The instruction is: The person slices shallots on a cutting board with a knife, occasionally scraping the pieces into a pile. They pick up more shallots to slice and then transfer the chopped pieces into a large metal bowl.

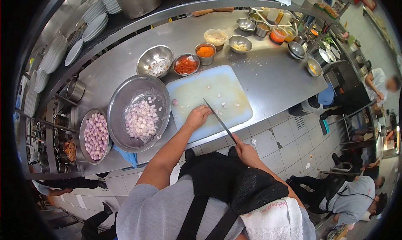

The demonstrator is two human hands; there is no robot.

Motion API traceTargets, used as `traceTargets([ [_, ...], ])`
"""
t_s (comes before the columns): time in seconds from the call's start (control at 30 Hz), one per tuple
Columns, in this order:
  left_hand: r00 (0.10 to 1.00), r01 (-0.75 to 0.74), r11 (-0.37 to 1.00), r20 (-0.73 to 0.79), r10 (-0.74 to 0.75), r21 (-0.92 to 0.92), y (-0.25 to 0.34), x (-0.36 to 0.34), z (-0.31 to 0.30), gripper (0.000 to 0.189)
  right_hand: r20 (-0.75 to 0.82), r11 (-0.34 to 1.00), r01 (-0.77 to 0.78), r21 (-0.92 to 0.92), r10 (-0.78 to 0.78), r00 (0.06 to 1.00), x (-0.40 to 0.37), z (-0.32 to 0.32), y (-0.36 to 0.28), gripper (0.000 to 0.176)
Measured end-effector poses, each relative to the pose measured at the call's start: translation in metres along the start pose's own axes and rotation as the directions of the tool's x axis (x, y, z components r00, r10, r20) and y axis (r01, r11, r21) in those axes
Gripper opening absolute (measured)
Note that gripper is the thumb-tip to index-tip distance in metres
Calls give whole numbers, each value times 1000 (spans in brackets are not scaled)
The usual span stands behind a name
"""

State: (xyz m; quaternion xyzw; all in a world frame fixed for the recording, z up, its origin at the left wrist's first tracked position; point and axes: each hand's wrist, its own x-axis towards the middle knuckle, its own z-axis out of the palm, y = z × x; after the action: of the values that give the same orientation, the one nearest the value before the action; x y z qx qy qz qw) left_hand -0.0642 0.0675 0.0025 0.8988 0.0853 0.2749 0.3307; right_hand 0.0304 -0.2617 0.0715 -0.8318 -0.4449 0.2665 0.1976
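My right hand [246, 151] grips the handle of a kitchen knife [219, 120], its blade slanting up and left over the white cutting board [234, 83]. Close beside the blade, my left hand [198, 117] is closed with its fingers bent down onto the board; whatever they hold is hidden. Small pale slices [223, 103] that look like shallot lie scattered past the blade. A whole shallot [175, 102] rests at the board's left edge. Left of the board, a large metal bowl [119, 91] contains many sliced shallots [142, 119]. Peeled whole shallots [95, 136] fill another bowl further left.
Behind the board stand a metal bowl [146, 55], a bowl of red shreds [186, 65] and a container of orange food [205, 51]. Several sauce containers [278, 34] are at the back right. Stacked plates [95, 26] line the left shelf. Other people [349, 196] work at right.
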Motion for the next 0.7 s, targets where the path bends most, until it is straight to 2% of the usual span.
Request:
traceTargets([
  [0.4, 999, 4, 1000, 43, -3, -25, -1, 2, -6, 8, -14, 999, 17, 28, -17, 1000, 0, -1, -1, 68],
  [0.47, 999, -27, 998, 42, 29, -50, -4, 2, -6, 11, 5, 999, -11, -32, 11, 1000, -4, -14, -16, 68],
  [0.7, 997, -31, 999, 68, 33, -35, -6, 2, -7, 8, 18, 997, -22, -69, 23, 1000, -20, -27, -28, 70],
])
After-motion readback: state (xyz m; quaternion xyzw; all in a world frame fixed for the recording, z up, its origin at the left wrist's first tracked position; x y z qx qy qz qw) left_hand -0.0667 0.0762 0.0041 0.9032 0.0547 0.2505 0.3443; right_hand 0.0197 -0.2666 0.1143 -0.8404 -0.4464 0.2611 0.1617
